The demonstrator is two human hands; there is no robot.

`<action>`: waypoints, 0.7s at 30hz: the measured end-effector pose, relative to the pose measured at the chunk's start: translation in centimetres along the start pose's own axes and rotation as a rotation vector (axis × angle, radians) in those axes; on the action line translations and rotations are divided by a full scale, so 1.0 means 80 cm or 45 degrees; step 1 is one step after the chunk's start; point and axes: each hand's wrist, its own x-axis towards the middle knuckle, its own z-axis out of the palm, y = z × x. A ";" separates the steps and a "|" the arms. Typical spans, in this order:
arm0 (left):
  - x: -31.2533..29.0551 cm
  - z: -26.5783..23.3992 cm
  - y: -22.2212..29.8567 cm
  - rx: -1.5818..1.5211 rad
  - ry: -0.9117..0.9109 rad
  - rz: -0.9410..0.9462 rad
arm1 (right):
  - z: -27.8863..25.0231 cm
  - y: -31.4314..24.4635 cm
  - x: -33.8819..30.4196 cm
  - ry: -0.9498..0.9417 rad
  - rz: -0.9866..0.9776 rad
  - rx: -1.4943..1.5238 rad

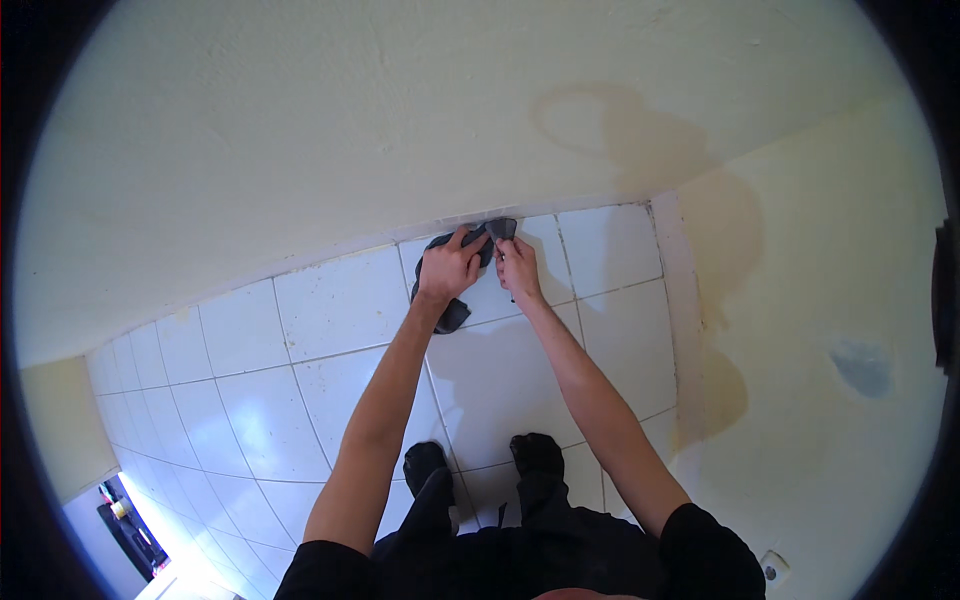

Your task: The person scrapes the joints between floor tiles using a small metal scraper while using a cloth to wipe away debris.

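Biggest thing here is the pale cream wall (330, 120) in front, with a brownish shadow (650, 145) across its right part. Then there's the white tiled floor (340, 305), dark grout lines, specks on some tiles. The side wall (820, 240) on the right is much the same cream.

Next up, the person: black short sleeves (705, 555), dark trousers (590, 540), both arms stretched toward the base of the front wall. Lower left there's a bright gap with a dark rack-like thing (130, 535) in it. Any lettering on the small coloured bits there is too tiny to make out.

Now the dark cloth (455, 317): it's bunched on the tiles right by the foot of the front wall, left of the right-hand corner. A bluish-grey patch (860, 367) marks the side wall. The left hand (450, 268) lies over the cloth, fingers bent; can't tell if it's really gripping. The right hand (516, 268) is narrow, pinching a dark grey flat piece (502, 228) at the wall's base; can't tell if that's part of the cloth. Smallest is a round-faced, whitish wall fitting (774, 568), bottom right.
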 end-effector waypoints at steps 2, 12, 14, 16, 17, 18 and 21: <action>0.000 0.002 0.000 -0.002 -0.013 -0.005 | 0.002 0.001 0.001 0.051 -0.021 -0.043; 0.003 0.000 0.004 0.009 -0.021 -0.019 | 0.004 -0.006 0.004 0.054 0.007 -0.005; 0.004 0.001 0.005 0.019 0.014 0.008 | 0.003 -0.004 0.005 0.063 -0.009 -0.029; 0.002 0.000 0.004 0.033 0.047 0.029 | 0.002 -0.006 0.005 0.043 -0.002 -0.013; 0.002 0.000 0.003 0.027 0.045 0.026 | 0.002 -0.007 0.005 0.025 0.002 0.004; 0.003 0.000 0.004 0.019 0.042 0.027 | 0.000 -0.006 0.005 0.028 0.002 0.006; 0.003 0.001 0.003 -0.002 -0.021 -0.021 | -0.001 -0.005 0.005 0.030 -0.038 -0.001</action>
